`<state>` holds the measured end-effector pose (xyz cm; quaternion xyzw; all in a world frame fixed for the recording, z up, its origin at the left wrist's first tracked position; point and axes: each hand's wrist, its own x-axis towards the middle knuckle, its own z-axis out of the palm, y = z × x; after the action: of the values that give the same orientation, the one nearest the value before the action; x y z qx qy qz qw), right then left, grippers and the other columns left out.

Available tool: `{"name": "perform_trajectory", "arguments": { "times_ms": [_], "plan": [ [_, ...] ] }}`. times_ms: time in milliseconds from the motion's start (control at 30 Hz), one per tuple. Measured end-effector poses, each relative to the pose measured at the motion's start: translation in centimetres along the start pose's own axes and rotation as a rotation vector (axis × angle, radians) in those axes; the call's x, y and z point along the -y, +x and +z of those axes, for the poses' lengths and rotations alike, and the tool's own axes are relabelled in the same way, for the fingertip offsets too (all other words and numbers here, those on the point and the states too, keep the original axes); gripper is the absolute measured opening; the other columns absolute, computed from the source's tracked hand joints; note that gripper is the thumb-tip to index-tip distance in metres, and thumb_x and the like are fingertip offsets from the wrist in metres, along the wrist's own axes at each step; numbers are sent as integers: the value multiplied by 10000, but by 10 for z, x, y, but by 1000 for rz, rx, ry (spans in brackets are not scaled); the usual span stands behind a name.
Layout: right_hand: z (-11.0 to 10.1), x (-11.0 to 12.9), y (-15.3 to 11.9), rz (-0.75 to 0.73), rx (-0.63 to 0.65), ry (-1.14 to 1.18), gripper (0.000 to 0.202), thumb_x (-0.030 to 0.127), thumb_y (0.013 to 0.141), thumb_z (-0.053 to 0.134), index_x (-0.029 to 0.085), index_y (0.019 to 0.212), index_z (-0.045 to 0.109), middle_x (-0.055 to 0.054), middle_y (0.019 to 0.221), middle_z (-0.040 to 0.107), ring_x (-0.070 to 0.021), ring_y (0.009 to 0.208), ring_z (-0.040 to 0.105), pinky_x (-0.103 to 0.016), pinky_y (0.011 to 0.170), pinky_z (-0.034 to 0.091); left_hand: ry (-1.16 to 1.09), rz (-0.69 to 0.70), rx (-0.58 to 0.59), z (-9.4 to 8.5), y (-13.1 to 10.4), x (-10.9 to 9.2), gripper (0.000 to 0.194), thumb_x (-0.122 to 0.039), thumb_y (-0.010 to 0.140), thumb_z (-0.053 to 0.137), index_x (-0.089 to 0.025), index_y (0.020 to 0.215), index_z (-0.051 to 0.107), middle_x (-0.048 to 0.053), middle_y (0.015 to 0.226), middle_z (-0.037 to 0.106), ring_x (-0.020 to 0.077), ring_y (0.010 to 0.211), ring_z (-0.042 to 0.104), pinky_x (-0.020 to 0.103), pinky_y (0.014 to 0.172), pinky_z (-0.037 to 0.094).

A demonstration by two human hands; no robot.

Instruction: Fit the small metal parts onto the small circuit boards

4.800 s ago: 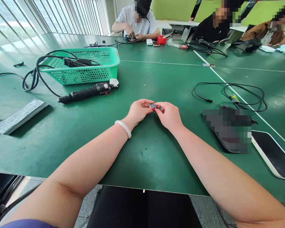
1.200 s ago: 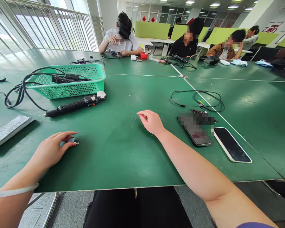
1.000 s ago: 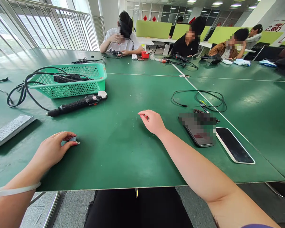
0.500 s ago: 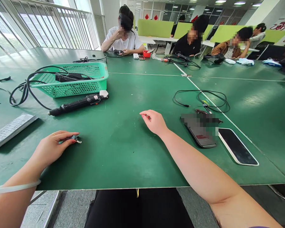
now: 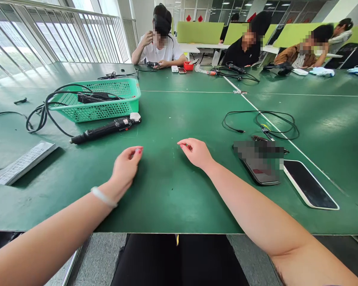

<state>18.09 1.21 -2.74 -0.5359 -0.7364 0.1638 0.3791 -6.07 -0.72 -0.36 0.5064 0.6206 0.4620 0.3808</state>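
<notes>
My left hand [image 5: 125,169] is raised a little over the green table [image 5: 155,198], thumb and fingers pinched together. Whatever lies in that pinch is hidden by the fingers. Across a short gap, my right hand [image 5: 197,153] rests at the table's middle with its fingertips also pressed together; if it holds anything, that is too small to make out. Beyond the left hand lies a black electric screwdriver [image 5: 107,129] with a white end, its cable looping toward a mint-green basket [image 5: 101,113].
Left lies a stack of white printed paper [image 5: 25,163]. On the right are a dark, partly blurred device [image 5: 256,169], a white-edged phone [image 5: 312,184] and a coiled black cable [image 5: 277,113]. Several people sit across the table, near a red box [image 5: 188,66] and more cables.
My left hand has moved right and away from me, toward my right hand. The small blue-grey part with a metal tab between its fingers no longer shows. My right hand keeps its pose.
</notes>
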Motion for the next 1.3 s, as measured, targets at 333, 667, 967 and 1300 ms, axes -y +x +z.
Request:
{"name": "perform_trajectory", "arguments": {
  "times_ms": [333, 667, 967, 1300],
  "plan": [
    [-7, -17, 4, 79, 95, -115, 262, 169, 811, 570, 206, 1042, 687, -52, 992, 655, -110, 659, 541, -300, 707, 472, -642, -257, 322, 94, 10, -28, 210, -290, 821, 597, -189, 993, 663, 54, 1024, 606, 66, 750, 532, 235, 755, 408],
    [-24, -15, 6, 145, 258, -122, 243, 114, 807, 524, 222, 905, 719, -31, 883, 667, -138, 783, 599, -296, 750, 477, -613, -273, 384, 85, 17, -16, 243, -230, 859, 545, -160, 1070, 642, 79, 961, 616, 68, 704, 551, 271, 789, 450],
    [-26, -13, 5, 181, 242, -76, 224, 40, 734, 532, 206, 757, 681, -14, 791, 652, -118, 675, 573, -285, 694, 464, -518, -209, 486, 84, 11, -20, 400, -33, 719, 592, -144, 1100, 635, 63, 1005, 615, 71, 713, 577, 291, 811, 465],
    [-15, -3, 1, 305, 19, 687, 171, 291, 743, 624, 175, 864, 658, -17, 743, 646, -121, 663, 576, -294, 658, 489, -454, -156, 640, 84, 5, -22, 472, -95, 657, 696, -136, 1123, 635, 75, 974, 663, 105, 762, 590, 307, 795, 433]
  ]
}}
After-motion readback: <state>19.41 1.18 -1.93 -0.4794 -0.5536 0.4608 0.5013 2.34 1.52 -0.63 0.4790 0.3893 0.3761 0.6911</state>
